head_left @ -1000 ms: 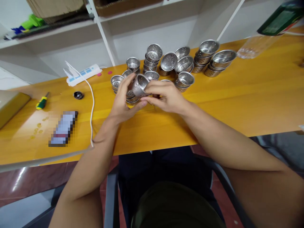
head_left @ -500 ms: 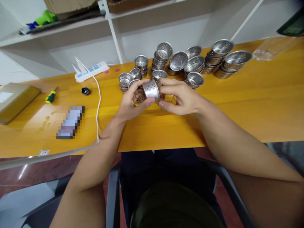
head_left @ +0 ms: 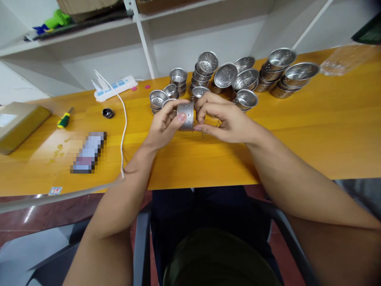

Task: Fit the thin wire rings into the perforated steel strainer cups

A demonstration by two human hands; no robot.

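My left hand [head_left: 166, 123] is wrapped round a small perforated metal cup [head_left: 186, 118] tipped on its side, with the thumb pressed against its wall. At the cup's right end are the closed fingers of my right hand [head_left: 220, 117]. What those fingers pinch, if anything, is hidden. Thin wire-like strands [head_left: 218, 122] show beneath the right palm; whether they are held or lie on the table I cannot tell. Just beyond both hands stand more perforated metal cups, among them a single cup [head_left: 245, 99] and a tall stack [head_left: 207, 63].
On the left of the wooden table [head_left: 178, 167] are a phone [head_left: 89, 153], a screwdriver [head_left: 64, 118], a small dark round part [head_left: 107, 113] and a cardboard box [head_left: 20, 123]. A power strip [head_left: 116, 88] trails a white cable [head_left: 123, 135]. A clear plastic container [head_left: 336, 63] stands back right.
The metal cup has turned so its wall faces me more squarely, and it has shifted slightly left. My right fingers have curled closer together at its right end.
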